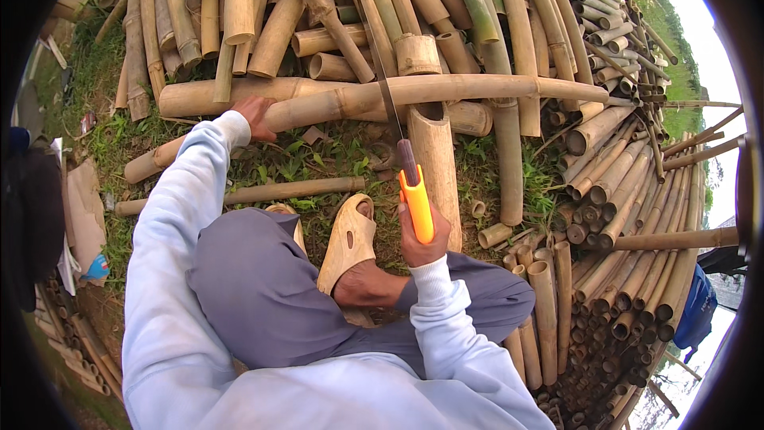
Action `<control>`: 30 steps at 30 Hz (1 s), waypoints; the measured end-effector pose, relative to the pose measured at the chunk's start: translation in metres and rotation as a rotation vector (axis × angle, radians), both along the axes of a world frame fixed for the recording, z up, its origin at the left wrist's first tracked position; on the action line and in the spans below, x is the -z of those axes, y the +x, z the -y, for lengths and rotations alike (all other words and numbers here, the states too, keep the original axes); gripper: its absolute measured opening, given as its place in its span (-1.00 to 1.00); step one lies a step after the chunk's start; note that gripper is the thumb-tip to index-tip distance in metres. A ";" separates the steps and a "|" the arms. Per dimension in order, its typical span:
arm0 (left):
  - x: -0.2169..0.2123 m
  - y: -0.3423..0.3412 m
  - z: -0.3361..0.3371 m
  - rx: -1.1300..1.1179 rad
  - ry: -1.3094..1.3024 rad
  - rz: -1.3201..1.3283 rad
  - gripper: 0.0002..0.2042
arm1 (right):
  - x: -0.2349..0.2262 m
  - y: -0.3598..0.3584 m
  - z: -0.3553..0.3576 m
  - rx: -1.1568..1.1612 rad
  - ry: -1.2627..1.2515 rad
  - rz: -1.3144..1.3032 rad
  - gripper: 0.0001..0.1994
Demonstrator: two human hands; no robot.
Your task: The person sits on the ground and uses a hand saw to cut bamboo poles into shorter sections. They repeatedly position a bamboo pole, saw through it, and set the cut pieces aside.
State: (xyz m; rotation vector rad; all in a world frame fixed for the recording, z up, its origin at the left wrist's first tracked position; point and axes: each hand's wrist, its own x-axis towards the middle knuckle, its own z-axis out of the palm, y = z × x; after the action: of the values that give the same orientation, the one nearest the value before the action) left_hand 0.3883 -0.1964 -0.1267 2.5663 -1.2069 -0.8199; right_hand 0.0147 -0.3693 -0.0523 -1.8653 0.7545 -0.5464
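A long bamboo pole (pixel 469 89) lies crosswise in front of me, resting across a cut-out in a thick bamboo piece (pixel 434 167). My left hand (pixel 256 118) is closed around the pole's left end, its fingers partly hidden. In my right hand (pixel 422 240) is a handsaw (pixel 417 205) with an orange handle, gripped firmly. Its thin blade points away from me and crosses the pole just left of the thick bamboo piece. Whether the teeth have cut into the pole I cannot tell. Behind the pole lies another thick bamboo length (pixel 191 99).
Loose bamboo lengths (pixel 270 36) are heaped at the far side. Tall stacks of bamboo (pixel 629 183) fill the right, with short upright pieces (pixel 543 302) beside my right knee. A thin bamboo stick (pixel 294 190) lies on the grass before my sandals (pixel 350 243). Cardboard (pixel 86 207) lies at left.
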 end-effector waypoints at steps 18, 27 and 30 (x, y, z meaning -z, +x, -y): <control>0.001 -0.004 -0.010 -0.010 0.012 -0.051 -0.30 | -0.009 -0.028 -0.009 -0.041 -0.123 -0.114 -0.92; 0.004 0.001 -0.011 -0.025 0.003 -0.027 -0.30 | -0.041 -0.068 -0.032 0.005 -0.110 -0.131 -0.87; 0.005 -0.004 -0.004 -0.027 0.012 0.022 -0.32 | -0.021 -0.002 -0.016 -0.039 -0.052 -0.069 -0.88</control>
State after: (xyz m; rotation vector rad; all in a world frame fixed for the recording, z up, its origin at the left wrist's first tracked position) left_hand 0.3843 -0.1921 -0.1314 2.6021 -1.1747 -0.7973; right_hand 0.0127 -0.3535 -0.0317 -1.9516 0.7534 -0.4829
